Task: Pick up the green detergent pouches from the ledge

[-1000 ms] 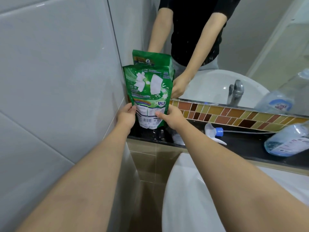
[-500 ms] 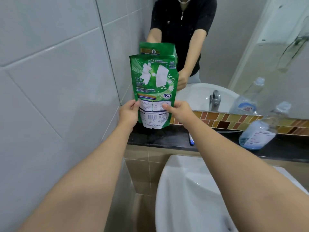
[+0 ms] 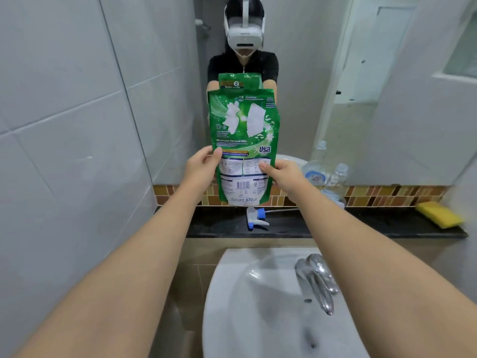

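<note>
Pinching the lower part of a green pouch from both sides, the left hand and the right hand hold it upright in the middle of the frame, lifted clear of the black tabletop below. Each grip is closed on the pouch: the left thumb lies on its front at the left edge, and the right thumb presses the white label panel at the right edge. Just under the pouch's bottom edge a white and blue spray head lies on the tabletop. To the right of the right hand stands a clear bottle, against the strip of brown and orange tiles. Farther right a yellow sponge rests on the tabletop. At the bottom of the frame are a white sink and its metal tap. A mirror fills the upper right.
</note>
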